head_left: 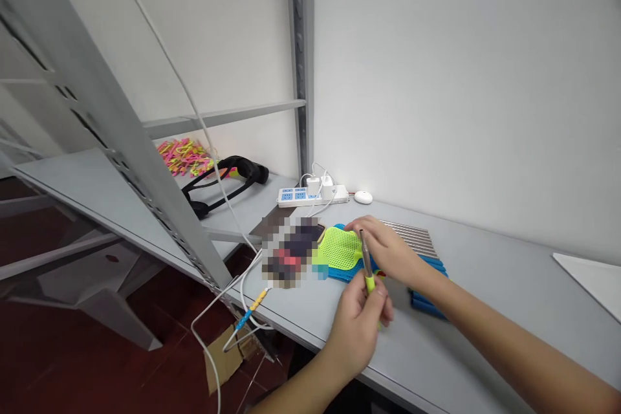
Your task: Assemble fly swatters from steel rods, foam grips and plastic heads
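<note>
My left hand comes in from the lower edge of the view, forearm slanting up and to the right, fingers curled into a fist with the thumb laid along the front. It is closed firmly around a yellow-green handle, from which 1 metal rod sticks out beyond my knuckles. My right hand lies just past the left, its forearm running in from the lower right; palm down, fingers together and slightly bent, it reaches over the right edge of a yellow-green mesh. Whether those fingers grip anything I cannot tell, as their undersides are hidden. The rod is slim, shiny and silvery, darker at its tip, and the handle is smooth and bright where it shows between my fingers. Its long axis runs away from me, the tip leaning a little left and passing in front of my right hand. The mesh, wavy-edged and dotted with small holes, sits beyond my left hand and to its left, on top of blue mesh. Past my right wrist lies a row of silvery rods with blue handles, side by side on the grey tabletop.
</note>
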The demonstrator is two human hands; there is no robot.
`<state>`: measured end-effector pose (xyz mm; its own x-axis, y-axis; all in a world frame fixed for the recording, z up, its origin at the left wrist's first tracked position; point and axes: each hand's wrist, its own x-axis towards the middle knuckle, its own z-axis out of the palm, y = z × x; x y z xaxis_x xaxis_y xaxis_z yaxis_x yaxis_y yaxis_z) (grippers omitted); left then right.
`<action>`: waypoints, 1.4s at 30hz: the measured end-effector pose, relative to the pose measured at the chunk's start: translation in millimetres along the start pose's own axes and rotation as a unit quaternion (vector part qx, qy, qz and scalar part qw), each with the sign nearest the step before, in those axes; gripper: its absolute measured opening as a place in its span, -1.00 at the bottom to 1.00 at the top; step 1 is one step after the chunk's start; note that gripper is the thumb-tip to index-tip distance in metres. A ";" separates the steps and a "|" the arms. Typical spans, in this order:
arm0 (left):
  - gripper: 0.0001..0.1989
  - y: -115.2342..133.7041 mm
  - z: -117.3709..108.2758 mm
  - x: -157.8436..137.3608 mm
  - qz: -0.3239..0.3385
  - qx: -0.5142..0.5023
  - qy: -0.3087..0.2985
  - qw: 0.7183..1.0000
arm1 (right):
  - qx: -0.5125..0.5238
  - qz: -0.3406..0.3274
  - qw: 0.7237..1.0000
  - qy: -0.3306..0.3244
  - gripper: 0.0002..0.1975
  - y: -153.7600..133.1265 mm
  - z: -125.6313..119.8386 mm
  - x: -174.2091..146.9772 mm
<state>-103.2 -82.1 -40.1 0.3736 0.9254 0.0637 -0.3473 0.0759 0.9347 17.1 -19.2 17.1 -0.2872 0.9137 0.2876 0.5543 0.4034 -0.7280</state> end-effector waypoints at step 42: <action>-0.65 7.4 4.2 1.6 -0.039 0.396 -0.114 0.910 | 0.363 0.154 0.866 0.307 -0.77 55.2 -52.6 -131.2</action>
<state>-101.6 -81.6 -31.6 0.5705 0.8209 -0.0277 0.3836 -0.2365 0.8927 126.5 -114.2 -28.1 0.3799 0.9166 0.1243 -0.1712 0.2018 -0.9643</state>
